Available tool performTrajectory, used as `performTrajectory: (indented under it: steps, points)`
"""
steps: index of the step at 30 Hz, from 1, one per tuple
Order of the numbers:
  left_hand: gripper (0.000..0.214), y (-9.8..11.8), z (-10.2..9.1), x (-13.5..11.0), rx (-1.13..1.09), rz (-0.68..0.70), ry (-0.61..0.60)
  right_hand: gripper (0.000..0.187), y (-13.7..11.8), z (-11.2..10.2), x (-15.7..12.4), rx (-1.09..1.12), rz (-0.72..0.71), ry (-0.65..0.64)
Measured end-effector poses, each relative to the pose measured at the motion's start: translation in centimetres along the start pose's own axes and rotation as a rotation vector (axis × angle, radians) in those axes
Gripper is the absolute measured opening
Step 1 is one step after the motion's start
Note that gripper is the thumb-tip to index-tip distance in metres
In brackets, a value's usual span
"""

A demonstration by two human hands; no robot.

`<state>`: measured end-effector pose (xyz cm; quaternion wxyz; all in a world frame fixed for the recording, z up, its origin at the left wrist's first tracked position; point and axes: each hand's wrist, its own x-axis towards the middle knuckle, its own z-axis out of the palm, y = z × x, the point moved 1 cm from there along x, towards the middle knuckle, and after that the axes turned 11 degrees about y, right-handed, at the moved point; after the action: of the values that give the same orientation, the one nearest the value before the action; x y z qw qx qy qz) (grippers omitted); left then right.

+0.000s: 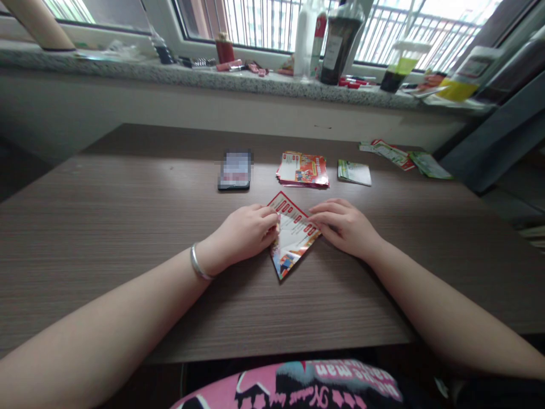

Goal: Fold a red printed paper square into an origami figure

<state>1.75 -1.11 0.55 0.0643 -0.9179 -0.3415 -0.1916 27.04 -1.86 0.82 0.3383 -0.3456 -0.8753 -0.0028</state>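
A printed paper flyer [293,233], folded to a pointed shape with a red border and a colourful lower edge, lies on the table in front of me. My left hand [253,230], with a silver bangle at its wrist, has its fingers curled onto the flyer's left edge. At the right corner, the fingers and thumb of my right hand [344,227] hold the paper. The parts of the flyer beneath my fingertips are hidden.
Behind the flyer are a phone [235,170], a stack of red and orange flyers [303,169] and a small pile of green-white cards [354,172]. More folded papers [394,154] lie at the back right. Bottles [340,48] and small items line the stone windowsill [264,85].
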Motion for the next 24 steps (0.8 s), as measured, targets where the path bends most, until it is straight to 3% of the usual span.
performTrajectory:
  steps: [9, 12, 16, 24]
  points:
    - [0.041, -0.1, 0.5, -0.3, -0.108, -0.059, -0.087, 0.029, -0.1, 0.9, -0.2, 0.030, -0.103, -0.144]
    - [0.033, -0.2, 0.8, -0.2, -0.071, -0.058, -0.024, 0.031, 0.1, 1.0, -0.3, 0.018, -0.100, -0.209]
    - [0.027, -0.3, 0.7, 0.1, -0.082, -0.002, 0.096, 0.034, -0.2, 0.9, -0.2, -0.056, -0.062, -0.240]
    - [0.028, 0.3, 0.0, 0.1, -0.121, 0.025, 0.032, 0.045, -1.7, 0.5, 0.1, -0.331, -0.033, -0.264]
